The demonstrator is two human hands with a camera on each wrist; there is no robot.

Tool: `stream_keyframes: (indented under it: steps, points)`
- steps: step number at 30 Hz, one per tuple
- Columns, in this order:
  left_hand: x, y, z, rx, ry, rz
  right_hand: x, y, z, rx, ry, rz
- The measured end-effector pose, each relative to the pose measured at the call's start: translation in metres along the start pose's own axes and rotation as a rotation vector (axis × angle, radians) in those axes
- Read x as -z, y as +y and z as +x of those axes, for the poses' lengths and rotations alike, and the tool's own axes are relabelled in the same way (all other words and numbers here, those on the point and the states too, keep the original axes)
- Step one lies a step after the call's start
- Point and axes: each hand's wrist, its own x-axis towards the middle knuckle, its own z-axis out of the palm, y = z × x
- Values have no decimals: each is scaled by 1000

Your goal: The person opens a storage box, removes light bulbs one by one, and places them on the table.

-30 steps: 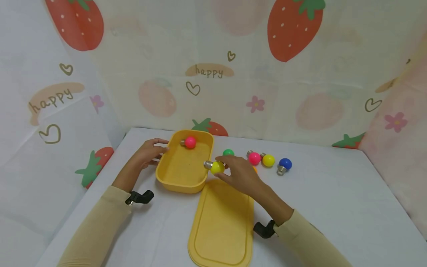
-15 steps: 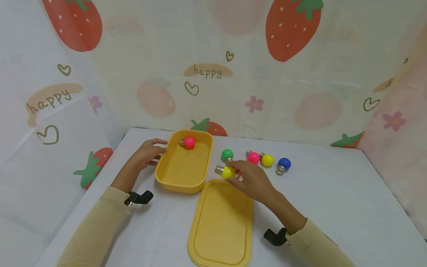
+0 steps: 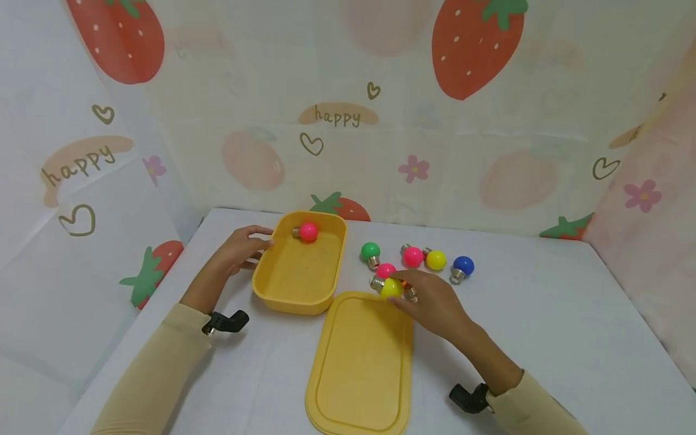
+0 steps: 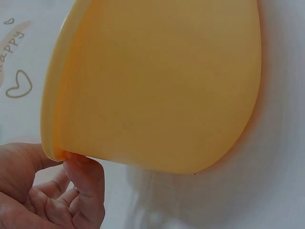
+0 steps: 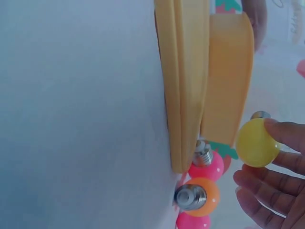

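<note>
My right hand (image 3: 435, 303) pinches a yellow light bulb (image 3: 391, 288) between thumb and fingers, its metal screw base pointing left. In the right wrist view this yellow bulb (image 5: 258, 143) is off the table. Just behind it lie a pink bulb (image 3: 386, 270) and an orange bulb (image 5: 206, 195), the latter mostly hidden by the hand in the head view. At the left, my left hand (image 3: 243, 249) grips the rim of a yellow plastic box (image 3: 298, 307) with thumb and finger, as the left wrist view shows. One pink bulb (image 3: 309, 232) lies inside the box.
A flat yellow lid (image 3: 361, 368) lies in front of the box, touching or nearly touching it. Further back are a green bulb (image 3: 370, 251), another pink bulb (image 3: 412, 257), a second yellow bulb (image 3: 436, 260) and a blue bulb (image 3: 463, 266). A patterned cloth wall (image 3: 457, 151) stands behind the table.
My right hand has moved right and slightly nearer, from beside the box to above the lid's far right corner, still holding the yellow bulb. The left hand and box stay put.
</note>
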Motion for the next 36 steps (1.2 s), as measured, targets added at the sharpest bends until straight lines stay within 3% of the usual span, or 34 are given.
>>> stream_keyframes:
  steps: [21, 30, 36]
  points:
    - [1, -1, 3, -7, 5, 6, 25, 30, -30, -50, 51, -31]
    - [0, 0, 0, -10, 1, 16, 28, 45, -40, -61, 78, -31]
    - [-2, 0, -1, -6, 3, 11, 26, 55, -46, -112, 79, -39]
